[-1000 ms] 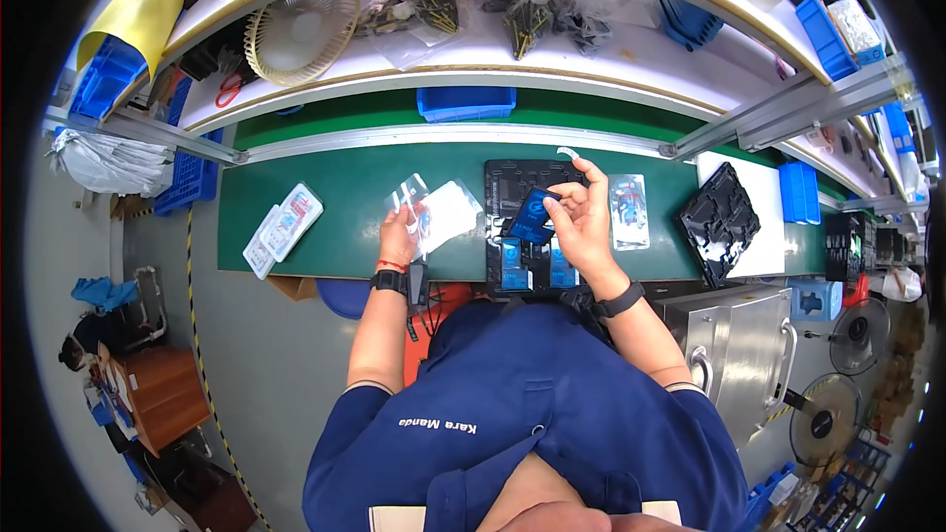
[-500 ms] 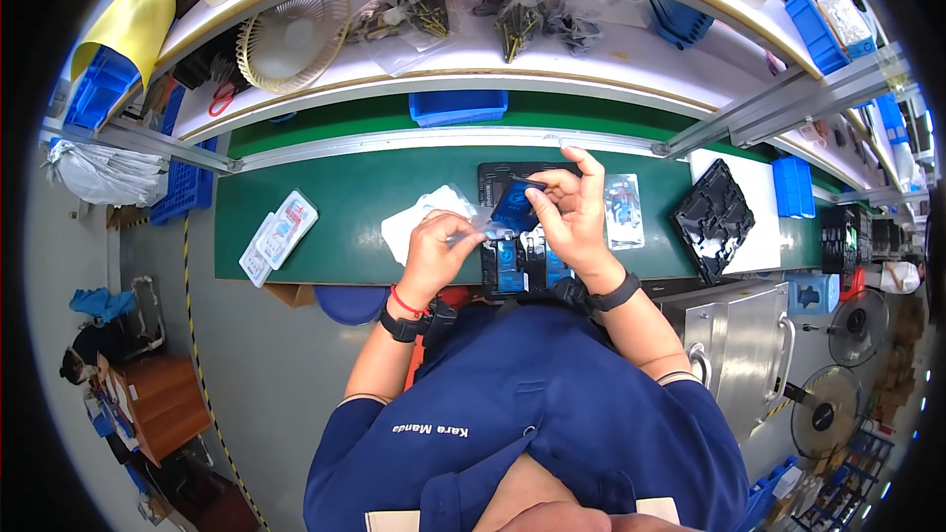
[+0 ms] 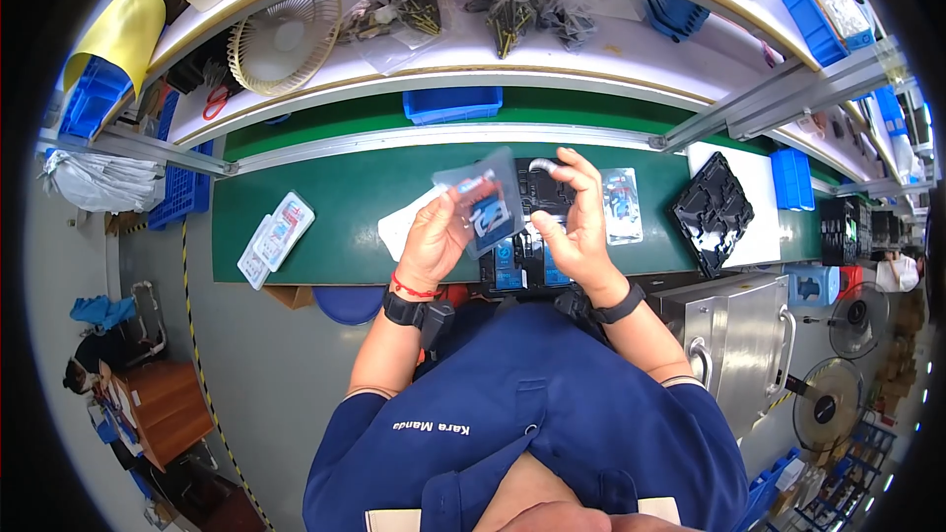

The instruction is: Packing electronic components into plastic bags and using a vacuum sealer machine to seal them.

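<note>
Grey floor (image 3: 286, 365) sweeps out left of the black tray (image 3: 547, 197), smooth green bench (image 3: 345, 182) runs beneath it, brushed-steel cabinet (image 3: 734, 335) stands lower right of it. Glossy clear packs (image 3: 278, 236) overlap well left of the tray. And over its left side, the left hand (image 3: 432, 241) has its grip pinched on a flat, see-through pouch (image 3: 501, 199), dark panel showing! Over its right side, the right hand (image 3: 581, 244) shows a loose grip, thumb and fingers apart.
</note>
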### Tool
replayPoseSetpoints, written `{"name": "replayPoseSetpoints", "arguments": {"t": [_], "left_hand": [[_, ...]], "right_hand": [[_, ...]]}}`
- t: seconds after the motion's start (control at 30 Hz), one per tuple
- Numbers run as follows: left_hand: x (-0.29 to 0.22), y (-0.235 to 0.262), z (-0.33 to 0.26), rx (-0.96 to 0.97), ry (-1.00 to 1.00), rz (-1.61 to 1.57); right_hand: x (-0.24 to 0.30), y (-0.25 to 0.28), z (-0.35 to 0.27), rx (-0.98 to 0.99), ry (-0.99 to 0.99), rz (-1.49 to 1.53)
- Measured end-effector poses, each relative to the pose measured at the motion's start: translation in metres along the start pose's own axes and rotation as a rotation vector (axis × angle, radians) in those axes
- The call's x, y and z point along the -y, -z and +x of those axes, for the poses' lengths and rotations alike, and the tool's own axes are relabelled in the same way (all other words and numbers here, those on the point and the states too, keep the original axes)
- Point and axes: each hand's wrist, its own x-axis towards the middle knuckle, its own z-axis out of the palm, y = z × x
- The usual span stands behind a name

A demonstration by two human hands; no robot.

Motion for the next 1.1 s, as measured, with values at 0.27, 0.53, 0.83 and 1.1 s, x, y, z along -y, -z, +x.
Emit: {"name": "replayPoseSetpoints", "arguments": {"t": [0.27, 0.53, 0.83, 1.1], "left_hand": [[-0.007, -0.01, 0.005, -0.117, -0.044, -0.316], [-0.005, -0.021, 0.007, -0.144, -0.055, -0.379], [0.005, -0.016, 0.012, -0.148, 0.04, -0.391], [0.04, -0.005, 0.026, -0.027, 0.222, -0.297]], "right_hand": [[-0.007, -0.009, -0.027, 0.186, -0.11, -0.314], [-0.015, -0.02, -0.025, 0.042, -0.029, -0.421], [-0.043, 0.003, -0.013, -0.108, -0.628, 0.303], [-0.086, 0.037, -0.04, 0.126, -0.692, 0.412]]}}
